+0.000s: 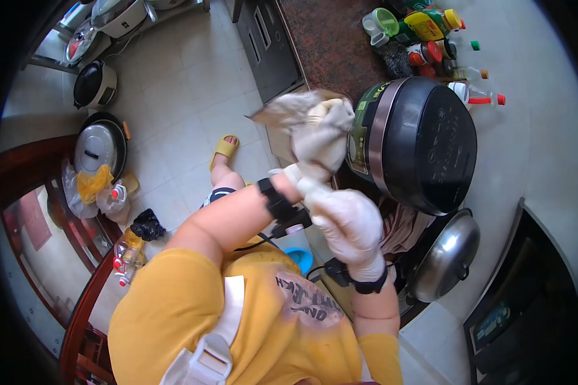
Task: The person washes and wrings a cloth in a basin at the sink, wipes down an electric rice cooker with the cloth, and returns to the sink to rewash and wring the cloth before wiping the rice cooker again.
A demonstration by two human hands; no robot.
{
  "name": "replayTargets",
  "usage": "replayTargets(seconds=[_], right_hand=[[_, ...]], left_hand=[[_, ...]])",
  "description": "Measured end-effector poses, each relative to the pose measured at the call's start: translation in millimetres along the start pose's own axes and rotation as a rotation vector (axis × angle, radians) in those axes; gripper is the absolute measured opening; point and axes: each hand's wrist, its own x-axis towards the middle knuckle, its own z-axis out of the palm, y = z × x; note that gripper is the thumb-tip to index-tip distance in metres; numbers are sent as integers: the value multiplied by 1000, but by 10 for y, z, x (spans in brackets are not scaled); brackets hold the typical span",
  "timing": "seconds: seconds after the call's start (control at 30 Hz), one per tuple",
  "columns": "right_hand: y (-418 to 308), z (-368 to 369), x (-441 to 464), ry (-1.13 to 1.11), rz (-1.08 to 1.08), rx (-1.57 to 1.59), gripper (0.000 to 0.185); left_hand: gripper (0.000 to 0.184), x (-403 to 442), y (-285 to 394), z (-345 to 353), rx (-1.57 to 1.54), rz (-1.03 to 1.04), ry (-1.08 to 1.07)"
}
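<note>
Both hands wear whitish gloves, with black bands at the wrists. My left hand [320, 144] reaches forward, its fingers closed on a pale, crumpled cloth [279, 109] with a brownish edge. Hand and cloth are partly blurred. Just to the right of them is a black rice cooker [430, 144] with a bronze-coloured band and a green label. It lies tipped on the counter, its underside showing. My right hand [348, 224] is closed beside my left wrist. Its fingertips appear to pinch the cuff of the left glove [300, 176].
Several bottles and jars [430, 51] stand on the dark red counter [331, 38] behind the cooker. A domed metal lid [446, 256] is at the right, near a striped cloth [404, 231]. Pots, bags and bottles sit along the left, and a blue basin [298, 258] is below.
</note>
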Motion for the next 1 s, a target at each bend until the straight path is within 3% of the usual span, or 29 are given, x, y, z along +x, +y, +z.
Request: replayTargets(seconds=[0.07, 0.13, 0.17, 0.2, 0.27, 0.33, 0.37, 0.4, 0.43, 0.47, 0.5, 0.53, 0.57, 0.63, 0.77, 0.83, 0.87, 0.9, 0.93, 1.0], right_hand=[[109, -424, 18, 150, 6, -170, 44], [311, -978, -104, 419, 109, -270, 66], [524, -1331, -182, 432, 197, -365, 66], [773, -1669, -286, 448, 286, -461, 67], [1196, -2169, -629, 408, 587, -663, 61], [1790, -2290, -1098, 360, 659, -582, 59], [1958, -2319, -1200, 315, 737, -496, 57], [1874, -2199, -1140, 466, 802, -166, 57], [1822, -2150, -1063, 460, 798, -169, 57], [1774, -2119, -1002, 459, 805, -130, 58], [1732, -2090, -961, 463, 814, -88, 59], [1684, -2076, -959, 470, 829, -49, 60], [1663, -2085, -962, 477, 840, -10, 61], [1717, -2130, -1024, 471, 828, -30, 62], [1670, -2052, -1000, 523, 889, 26, 64], [1693, -2079, -1012, 566, 918, 11, 64], [1721, -2082, -1057, 572, 907, -23, 64], [1747, -2085, -1071, 576, 895, -56, 64], [1763, -2089, -1048, 575, 896, -57, 64], [1755, -2077, -1036, 592, 856, 11, 63]], left_hand=[[12, 60, -924, 312, 186, -1, 157], [20, 36, -629, 514, 88, -216, 356], [30, 74, -420, 495, 292, -322, 303], [35, 29, -500, 474, 147, -210, 287], [40, 9, -594, 434, 168, -188, 233], [42, -30, -633, 512, 206, -96, 257], [45, -63, -527, 557, 271, 21, 216], [52, -262, -544, 606, 244, -223, 143], [60, -262, -297, 655, 397, 77, 111], [70, -374, -143, 734, 380, -13, -5], [82, -484, 176, 789, 381, 44, -123], [94, -499, 282, 882, 861, 153, -305], [81, -430, 547, 904, 804, 290, -238], [78, 70, 790, 869, 745, 348, -408], [72, 1070, 311, 846, 507, 364, -529], [57, 1385, -90, 777, 272, 56, -597], [52, 1398, -198, 705, 109, -223, -595], [50, 1399, -569, 636, 107, -236, -597], [46, 1371, -701, 603, -117, -391, -555], [41, 1319, -417, 480, -41, -392, -583]])
